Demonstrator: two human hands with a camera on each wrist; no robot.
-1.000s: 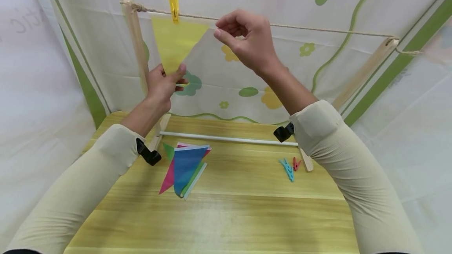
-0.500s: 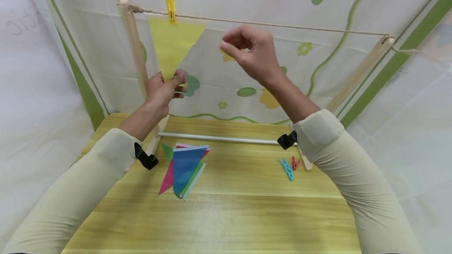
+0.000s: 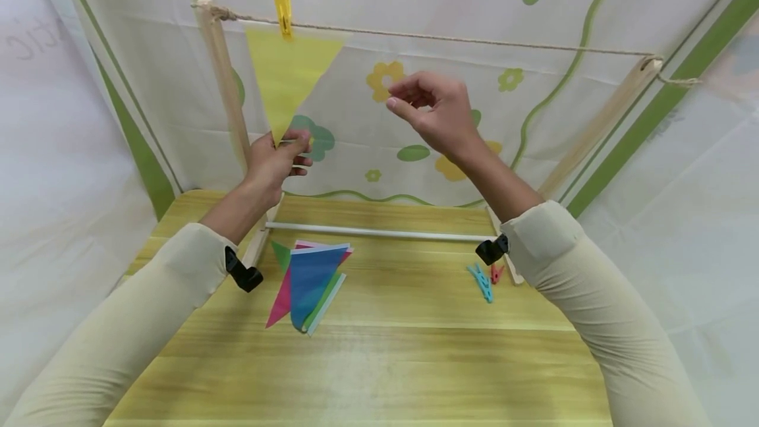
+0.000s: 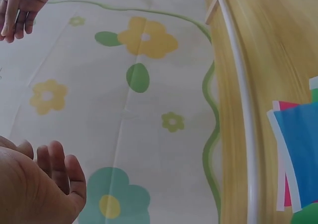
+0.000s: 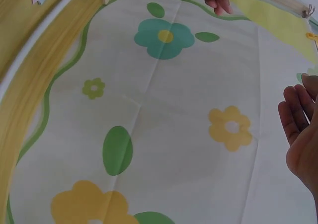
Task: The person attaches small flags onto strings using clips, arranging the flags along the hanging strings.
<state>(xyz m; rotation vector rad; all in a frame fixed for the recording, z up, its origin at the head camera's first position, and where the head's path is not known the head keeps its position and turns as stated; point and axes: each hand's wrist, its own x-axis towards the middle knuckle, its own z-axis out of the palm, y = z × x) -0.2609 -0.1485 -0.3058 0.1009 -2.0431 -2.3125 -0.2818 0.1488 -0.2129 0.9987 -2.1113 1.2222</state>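
Yellow pennant (image 3: 287, 74) hangs upper left, yellow peg (image 3: 283, 12) on cord (image 3: 415, 35); left hand (image 3: 269, 163) at its tip, loosely open, grasping nothing; right hand (image 3: 439, 111), upper centre-right, half-curled, empty.

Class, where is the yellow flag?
In the head view, the yellow flag hangs at left on the rope, clipped by the yellow clothespin, tip at the left hand.

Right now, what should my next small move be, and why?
Probably lower your left hand to the blue pennant: it lies atop the others on the table, while the yellow pennant already hangs from the rope by a yellow clip.
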